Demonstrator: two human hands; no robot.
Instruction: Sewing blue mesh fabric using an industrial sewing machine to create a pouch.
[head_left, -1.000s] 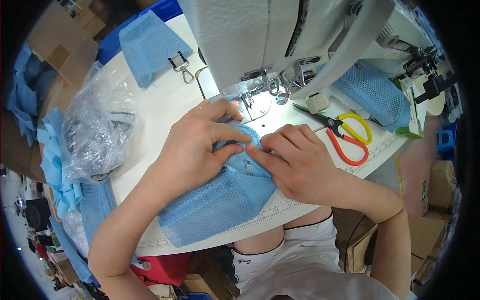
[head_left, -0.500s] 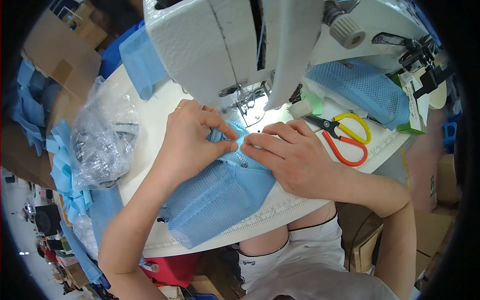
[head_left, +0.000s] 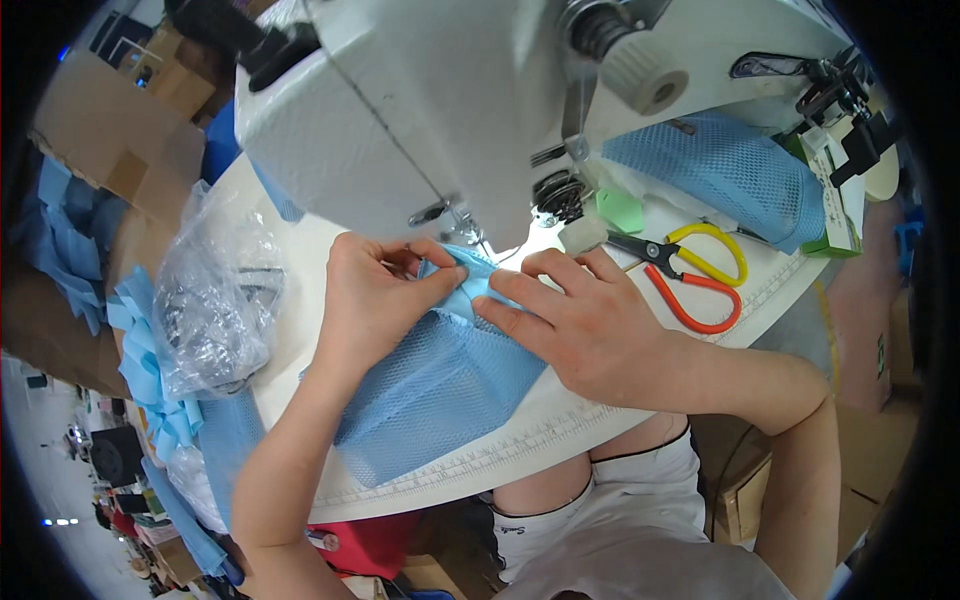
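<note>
Cluttered workroom floor and cardboard boxes (head_left: 110, 150) lie beyond the grip to its left, while a white table (head_left: 305, 270) with a ruled front edge spreads beneath it. Just past the fingertips stands a white sewing machine (head_left: 430, 110), its needle area close to the fabric edge. Between the forearms, on the near side of the grip, a blue mesh piece (head_left: 440, 400) lies on the tabletop, its far end under both hands. It looks light and limp, likely to drape and crease rather than resist; the open weave probably gives some friction but may stretch or skew if tugged on one side. Another blue mesh item (head_left: 730, 180) rests beyond the grip to its right, and a clear plastic bag (head_left: 215, 310) sits to its left. The left hand (head_left: 370, 300) has thumb and forefinger pinched together on the fabric's far edge; the right hand (head_left: 600, 330) rests on the other side, though whether its fingers clamp the cloth cannot be told. Scissors (head_left: 655, 252) lie just beyond the right hand. Smallest, a smooth light-blue strip (head_left: 465, 295) shows between the hands; seemingly denser than the mesh, it offers the steadier hold.
</note>
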